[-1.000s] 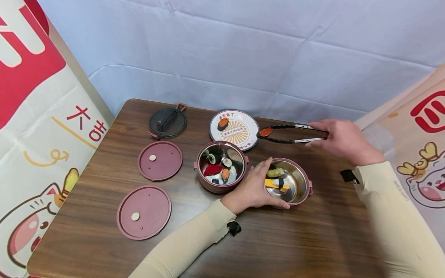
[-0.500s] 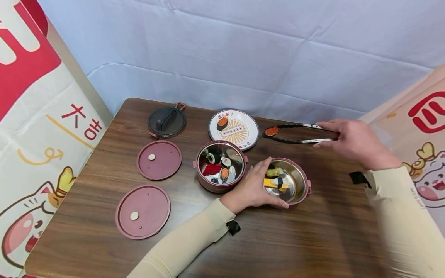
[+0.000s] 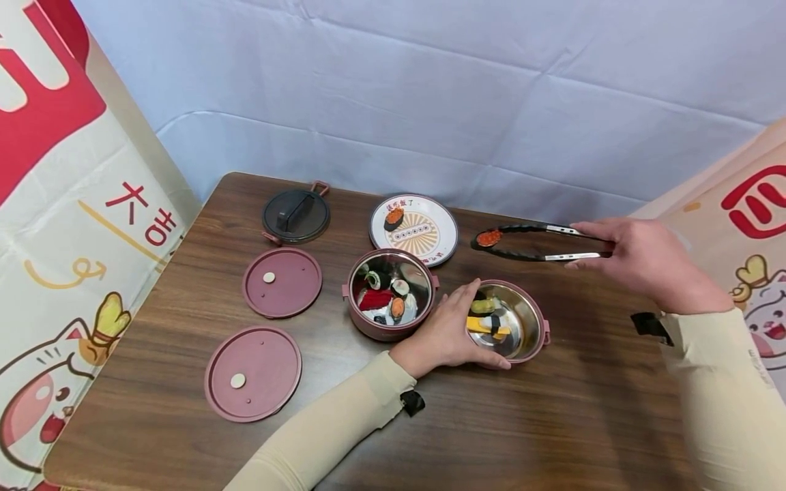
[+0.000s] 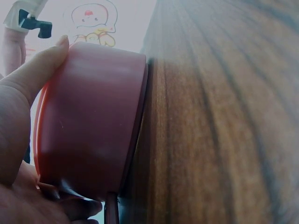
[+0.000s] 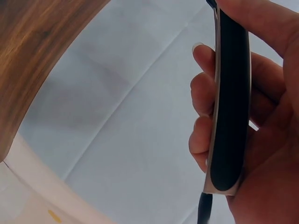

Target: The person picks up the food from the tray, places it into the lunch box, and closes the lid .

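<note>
My right hand [image 3: 653,262] grips black-and-silver food tongs [image 3: 559,256] by the handle end. A roe sushi piece [image 3: 489,237] sits between the tong tips, above the table to the right of the plate. In the right wrist view, fingers curl round the tongs' dark handle [image 5: 230,102]. My left hand [image 3: 447,331] holds the left side of the right-hand pink lunch box bowl [image 3: 533,341], thumb at the front. Inside lie a yellow-topped sushi [image 3: 482,325] and a green piece [image 3: 485,305]; the hand partly hides the bowl. The left wrist view shows its pink outer wall [image 4: 93,116].
Left of it, a second pink bowl [image 3: 383,332] holds several sushi pieces. Behind, a patterned plate [image 3: 436,232] bears one roe sushi [image 3: 394,217]. Two pink lids [image 3: 282,293] and a dark lid with a handle [image 3: 307,221] lie at left on the wooden table [image 3: 491,436].
My right hand has moved rightward and slightly nearer, carrying the tongs and roe sushi away from the plate. The left hand stays on the bowl.
</note>
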`<action>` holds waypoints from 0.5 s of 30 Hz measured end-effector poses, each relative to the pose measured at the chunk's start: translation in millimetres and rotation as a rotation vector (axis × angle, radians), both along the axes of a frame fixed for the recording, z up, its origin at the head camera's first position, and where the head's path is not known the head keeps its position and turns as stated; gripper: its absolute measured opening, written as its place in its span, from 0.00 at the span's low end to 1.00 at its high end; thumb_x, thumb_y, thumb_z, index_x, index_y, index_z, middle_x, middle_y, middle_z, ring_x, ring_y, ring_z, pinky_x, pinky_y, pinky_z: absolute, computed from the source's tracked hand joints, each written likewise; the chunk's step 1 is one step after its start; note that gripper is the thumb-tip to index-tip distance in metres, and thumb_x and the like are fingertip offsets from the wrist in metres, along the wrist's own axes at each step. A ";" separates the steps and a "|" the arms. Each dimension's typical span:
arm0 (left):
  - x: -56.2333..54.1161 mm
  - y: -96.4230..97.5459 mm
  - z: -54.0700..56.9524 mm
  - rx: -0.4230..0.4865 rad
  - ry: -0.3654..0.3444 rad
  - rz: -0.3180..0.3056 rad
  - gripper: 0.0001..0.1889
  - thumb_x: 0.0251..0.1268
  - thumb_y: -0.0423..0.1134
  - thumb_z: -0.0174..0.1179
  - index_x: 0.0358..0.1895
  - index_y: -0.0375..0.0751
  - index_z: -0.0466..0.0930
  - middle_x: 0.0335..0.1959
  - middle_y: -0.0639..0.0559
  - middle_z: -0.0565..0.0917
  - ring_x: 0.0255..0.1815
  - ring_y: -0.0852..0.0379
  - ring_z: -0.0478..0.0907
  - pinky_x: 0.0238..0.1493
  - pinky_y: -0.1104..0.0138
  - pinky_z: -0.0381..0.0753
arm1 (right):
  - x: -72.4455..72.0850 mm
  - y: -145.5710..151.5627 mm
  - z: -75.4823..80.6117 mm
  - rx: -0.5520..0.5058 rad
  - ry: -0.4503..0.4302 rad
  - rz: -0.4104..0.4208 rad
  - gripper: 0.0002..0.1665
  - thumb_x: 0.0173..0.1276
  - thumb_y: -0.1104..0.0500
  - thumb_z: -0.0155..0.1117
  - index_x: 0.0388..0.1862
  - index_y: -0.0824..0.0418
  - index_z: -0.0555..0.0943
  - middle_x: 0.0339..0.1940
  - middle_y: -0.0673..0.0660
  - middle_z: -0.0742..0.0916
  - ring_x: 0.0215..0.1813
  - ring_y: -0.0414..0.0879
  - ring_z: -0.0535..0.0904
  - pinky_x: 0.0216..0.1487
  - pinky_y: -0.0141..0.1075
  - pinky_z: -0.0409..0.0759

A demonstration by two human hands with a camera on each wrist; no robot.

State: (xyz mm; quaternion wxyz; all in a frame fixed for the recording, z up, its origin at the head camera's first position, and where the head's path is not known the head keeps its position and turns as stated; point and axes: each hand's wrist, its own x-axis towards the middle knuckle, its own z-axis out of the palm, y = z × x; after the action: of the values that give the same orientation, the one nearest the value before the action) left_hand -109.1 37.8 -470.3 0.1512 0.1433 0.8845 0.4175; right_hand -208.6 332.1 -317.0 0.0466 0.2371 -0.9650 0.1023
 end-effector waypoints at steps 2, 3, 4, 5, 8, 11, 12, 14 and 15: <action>0.1 0.0 -0.3 0.001 0.001 0.002 0.79 0.50 0.67 0.92 0.99 0.54 0.45 0.99 0.47 0.58 0.99 0.36 0.56 1.00 0.44 0.57 | 2.0 2.3 0.6 -0.010 0.001 0.009 0.37 0.60 0.59 0.93 0.69 0.64 0.92 0.32 0.54 0.91 0.31 0.29 0.71 0.33 0.31 0.71; 0.1 -0.1 -0.3 0.001 0.001 0.002 0.79 0.50 0.67 0.92 0.99 0.54 0.45 0.99 0.47 0.58 0.99 0.36 0.56 1.00 0.44 0.57 | 3.0 3.3 0.9 -0.018 0.006 0.015 0.37 0.59 0.59 0.93 0.69 0.65 0.92 0.32 0.55 0.92 0.31 0.27 0.70 0.33 0.28 0.70; 0.2 -0.1 -0.4 0.001 0.001 0.002 0.79 0.50 0.67 0.92 0.99 0.54 0.45 0.99 0.48 0.58 0.99 0.37 0.56 1.00 0.44 0.57 | 4.1 4.4 1.3 -0.029 0.006 0.021 0.37 0.59 0.61 0.93 0.68 0.65 0.92 0.34 0.57 0.93 0.32 0.25 0.70 0.34 0.26 0.69; 0.2 -0.1 -0.3 0.001 0.001 0.002 0.79 0.50 0.67 0.92 0.99 0.54 0.45 0.99 0.48 0.58 0.99 0.37 0.56 1.00 0.44 0.57 | 5.3 5.4 2.0 -0.035 -0.001 0.020 0.37 0.58 0.61 0.93 0.68 0.66 0.92 0.36 0.59 0.93 0.32 0.24 0.70 0.34 0.23 0.68; 0.4 -0.1 -0.2 -0.001 -0.003 0.003 0.80 0.50 0.67 0.92 0.99 0.54 0.45 0.99 0.48 0.58 0.99 0.37 0.56 1.01 0.44 0.57 | 9.5 8.6 4.7 -0.049 -0.009 0.014 0.38 0.57 0.63 0.93 0.68 0.66 0.92 0.44 0.66 0.95 0.34 0.22 0.71 0.37 0.19 0.67; 0.5 0.1 0.2 -0.001 -0.007 0.006 0.79 0.50 0.67 0.92 0.99 0.55 0.45 0.99 0.48 0.58 0.99 0.36 0.56 1.00 0.44 0.57 | 13.8 12.2 8.1 -0.051 -0.007 0.002 0.38 0.57 0.62 0.94 0.68 0.65 0.92 0.46 0.67 0.96 0.35 0.21 0.72 0.38 0.18 0.67; 0.4 0.2 0.2 -0.001 -0.008 0.007 0.79 0.50 0.67 0.92 0.99 0.55 0.45 0.99 0.48 0.58 0.99 0.36 0.56 1.01 0.44 0.57 | 15.4 13.7 9.2 -0.053 -0.010 -0.001 0.38 0.56 0.62 0.94 0.68 0.65 0.92 0.44 0.66 0.96 0.35 0.21 0.72 0.37 0.19 0.67; 0.1 0.5 0.2 -0.006 -0.006 0.007 0.79 0.50 0.68 0.92 0.99 0.55 0.45 0.99 0.48 0.58 0.99 0.36 0.56 1.01 0.44 0.57 | 18.9 16.9 11.3 -0.051 -0.020 -0.020 0.39 0.57 0.61 0.94 0.69 0.64 0.92 0.36 0.60 0.95 0.34 0.22 0.71 0.36 0.20 0.67; 0.2 0.6 0.3 -0.007 -0.007 0.007 0.79 0.50 0.68 0.92 0.99 0.55 0.45 0.99 0.48 0.58 1.00 0.36 0.56 1.01 0.44 0.56 | 20.9 18.3 12.3 -0.048 -0.032 -0.031 0.39 0.58 0.61 0.94 0.70 0.65 0.91 0.33 0.57 0.93 0.33 0.23 0.71 0.35 0.22 0.67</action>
State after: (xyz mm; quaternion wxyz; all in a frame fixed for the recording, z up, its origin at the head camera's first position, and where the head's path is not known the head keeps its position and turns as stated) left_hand -109.0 38.4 -470.0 0.1532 0.1382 0.8859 0.4154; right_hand -187.7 350.5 -304.7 0.0384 0.2193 -0.9664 0.1283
